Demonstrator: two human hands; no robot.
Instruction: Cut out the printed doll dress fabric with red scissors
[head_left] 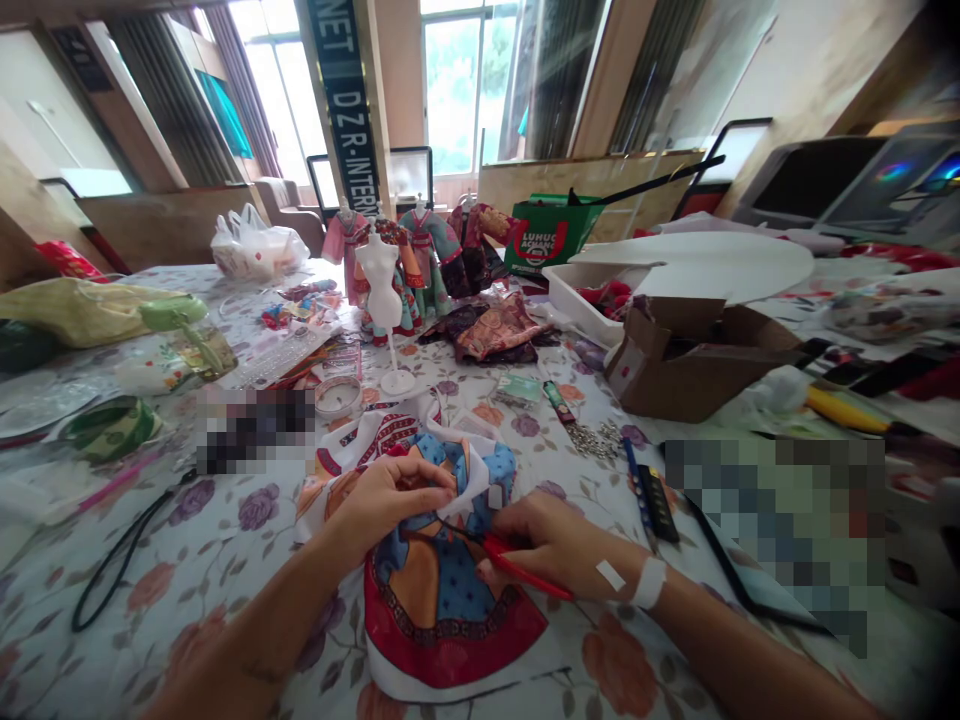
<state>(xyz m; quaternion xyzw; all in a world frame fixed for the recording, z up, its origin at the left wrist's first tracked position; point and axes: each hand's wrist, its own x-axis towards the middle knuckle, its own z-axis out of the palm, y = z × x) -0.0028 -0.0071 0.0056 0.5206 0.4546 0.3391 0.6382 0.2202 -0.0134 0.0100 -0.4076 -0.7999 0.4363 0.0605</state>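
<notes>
A printed cloth [450, 650] in blue, orange, red and white lies bunched on the table in front of me. My left hand [405, 490] pinches its upper part, thumb against fingers. In my right hand [536, 540] is a pair of red-handled scissors [529, 572]. Their dark blades point left at the cloth, close to my left fingertips; how far apart the blades are I cannot make out. White tape is stuck on my right hand and wrist. Just beyond the cloth stands a small white dress form [381, 280].
Small dressed forms [427, 250] stand behind a folded dark-red cloth [495, 330]. To the right are a cardboard box [675, 370], a white tray [577, 305], loose beads [596, 440] and a tablet [780, 610]. A tape roll [337, 397] and a black strap [124, 560] lie left.
</notes>
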